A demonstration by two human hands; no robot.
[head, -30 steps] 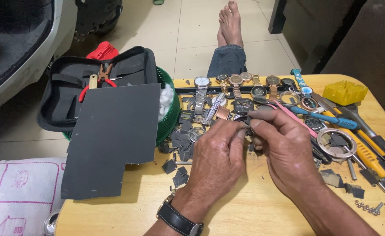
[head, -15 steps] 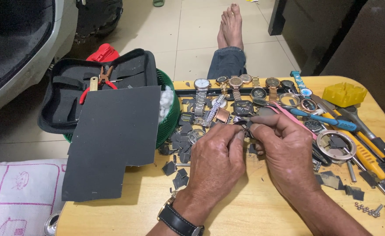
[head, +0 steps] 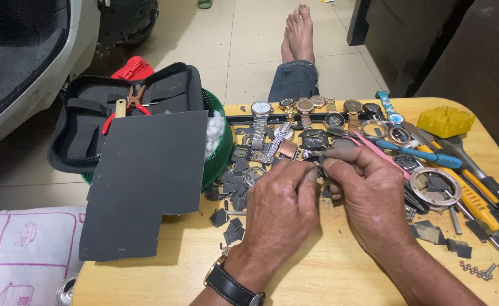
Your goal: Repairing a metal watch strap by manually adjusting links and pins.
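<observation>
My left hand (head: 280,207) and my right hand (head: 368,192) meet over the middle of a light wooden table (head: 329,277). Between their fingertips they pinch a small dark watch part (head: 317,161); most of it is hidden by the fingers. A pink strap (head: 371,144) runs out past my right hand's knuckles. A black wristwatch (head: 232,286) sits on my left wrist. Just beyond the hands lie several wristwatches (head: 303,110) in a row along the table's far side.
A large dark grey sheet (head: 144,181) hangs over the table's left edge. Behind it are an open black tool case (head: 85,122) with red pliers and a green basket (head: 221,153). Blue and yellow-handled tools (head: 465,187), a metal ring (head: 434,184), a yellow block (head: 445,120) and grey scraps lie right.
Both hands have stayed together over the same spot; the fingers have shifted slightly on the small part.
</observation>
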